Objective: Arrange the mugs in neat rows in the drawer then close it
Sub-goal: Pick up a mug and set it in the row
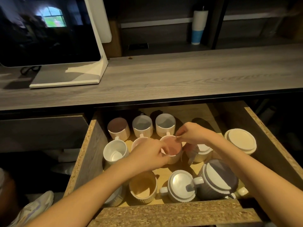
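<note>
Drawer (pixel 85 154) open at lower centre, back row of three mugs (pixel 142 126) set; pink-lined mug (pixel 171 149) mid-frame sits directly between hands, left hand (pixel 147 154) pinching near rim, right hand (pixel 191 133) pinching far rim.

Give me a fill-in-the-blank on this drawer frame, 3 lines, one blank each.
1. Both hands, left hand and right hand, hold the rim of one ___.
2. The back row holds ___ mugs.
3. The drawer is ___.

Missing words: mug; three; open
</note>
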